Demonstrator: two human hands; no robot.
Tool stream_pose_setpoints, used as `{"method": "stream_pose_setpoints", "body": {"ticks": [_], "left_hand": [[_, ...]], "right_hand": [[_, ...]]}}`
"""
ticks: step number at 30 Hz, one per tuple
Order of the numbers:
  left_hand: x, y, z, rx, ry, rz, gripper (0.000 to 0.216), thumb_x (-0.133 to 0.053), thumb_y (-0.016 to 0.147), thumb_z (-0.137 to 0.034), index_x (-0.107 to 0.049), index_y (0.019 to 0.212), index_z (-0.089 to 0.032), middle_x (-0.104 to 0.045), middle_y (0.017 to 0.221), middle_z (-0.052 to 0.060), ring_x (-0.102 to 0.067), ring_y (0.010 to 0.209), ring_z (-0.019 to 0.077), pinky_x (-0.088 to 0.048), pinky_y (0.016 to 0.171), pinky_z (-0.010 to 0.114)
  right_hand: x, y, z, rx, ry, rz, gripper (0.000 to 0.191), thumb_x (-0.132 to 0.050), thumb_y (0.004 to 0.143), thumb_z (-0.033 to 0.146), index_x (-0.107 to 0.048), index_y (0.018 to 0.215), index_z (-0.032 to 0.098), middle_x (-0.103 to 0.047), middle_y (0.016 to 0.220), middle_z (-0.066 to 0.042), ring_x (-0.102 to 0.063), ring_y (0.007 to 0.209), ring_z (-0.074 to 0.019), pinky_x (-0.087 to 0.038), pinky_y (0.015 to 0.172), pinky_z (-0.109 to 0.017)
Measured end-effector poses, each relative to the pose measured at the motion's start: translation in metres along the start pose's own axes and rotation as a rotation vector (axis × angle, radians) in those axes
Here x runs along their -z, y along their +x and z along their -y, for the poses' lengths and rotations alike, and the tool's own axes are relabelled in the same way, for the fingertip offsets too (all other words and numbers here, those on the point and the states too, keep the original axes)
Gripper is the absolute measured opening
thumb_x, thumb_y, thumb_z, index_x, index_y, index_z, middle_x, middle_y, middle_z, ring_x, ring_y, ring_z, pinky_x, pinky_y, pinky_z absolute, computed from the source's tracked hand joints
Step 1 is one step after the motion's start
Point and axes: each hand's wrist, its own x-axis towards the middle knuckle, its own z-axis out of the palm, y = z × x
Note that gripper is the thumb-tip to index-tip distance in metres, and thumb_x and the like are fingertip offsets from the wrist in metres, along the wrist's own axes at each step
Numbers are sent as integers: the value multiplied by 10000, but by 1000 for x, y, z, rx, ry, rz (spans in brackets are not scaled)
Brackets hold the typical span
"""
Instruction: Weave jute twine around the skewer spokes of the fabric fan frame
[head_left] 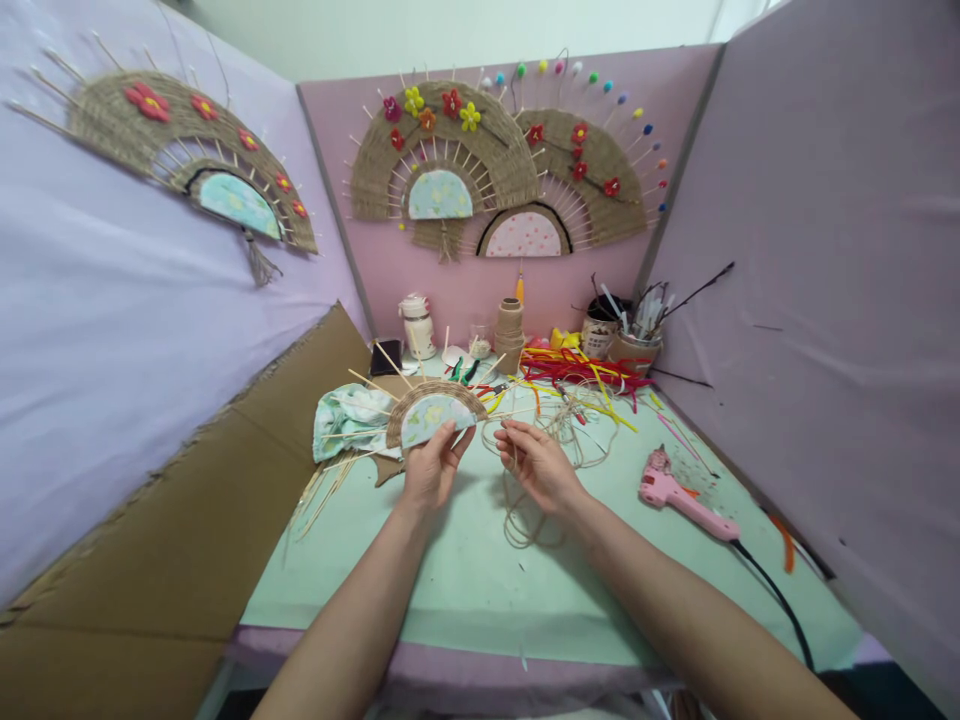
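My left hand (435, 465) grips the lower edge of a half-round fan (437, 418), thumb on its pale floral cloth centre. Brown twine is woven in a band round that centre, and bare wooden sticks radiate outward from it. To the right, my right hand (536, 460) pinches a strand of twine (517, 515) close to the fan's right end. Loose loops of the strand hang below the fingers and lie on the table.
A pink glue gun (686, 500) with a black cord lies at right. Behind the fan are a twine cone (510, 335), red and yellow pipe cleaners (585, 368), a white bottle (417, 325) and pliers (495, 397). A floral cloth (337, 420) and loose sticks (330, 490) lie left.
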Motion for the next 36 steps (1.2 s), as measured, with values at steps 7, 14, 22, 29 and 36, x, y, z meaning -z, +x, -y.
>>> {"method": "stream_pose_setpoints", "body": {"ticks": [7, 14, 22, 29, 36], "left_hand": [[1, 1, 1, 8, 3, -11, 261, -757, 646, -119, -636, 867, -187, -710, 876, -17, -661, 867, 129, -494, 945, 382], [-1, 0, 1, -2, 17, 8, 264, -746, 663, -120, -640, 894, -190, -717, 900, -9, -665, 882, 138, -512, 926, 376], [-1, -1, 1, 13, 14, -4, 275, -756, 647, -125, -640, 889, -185, -719, 875, -6, -673, 875, 145, -510, 934, 379], [-2, -1, 0, 45, -7, -7, 265, -740, 662, -106, -645, 899, -177, -718, 894, 2, -666, 857, 141, -525, 911, 371], [0, 0, 2, 75, 2, 5, 265, -732, 676, -115, -652, 920, -182, -716, 913, -1, -664, 873, 139, -516, 920, 353]], "right_hand": [[0, 1, 2, -76, 92, 45, 233, -746, 672, 107, -652, 868, 191, -720, 829, -8, -665, 697, -88, -550, 592, -158], [1, 2, 0, -93, 137, 78, 251, -738, 666, 84, -655, 873, 198, -714, 856, 3, -660, 714, -86, -548, 603, -162], [1, 2, -1, -82, 112, 99, 261, -758, 657, 104, -651, 880, 186, -700, 891, -18, -653, 753, -85, -544, 668, -167], [-1, 2, 0, -60, 95, 117, 280, -765, 605, 80, -653, 834, 197, -670, 846, 16, -628, 777, -73, -518, 719, -172], [-1, 2, 2, -43, 87, 144, 263, -756, 580, 67, -668, 793, 193, -636, 805, 37, -583, 743, -55, -485, 727, -168]]}}
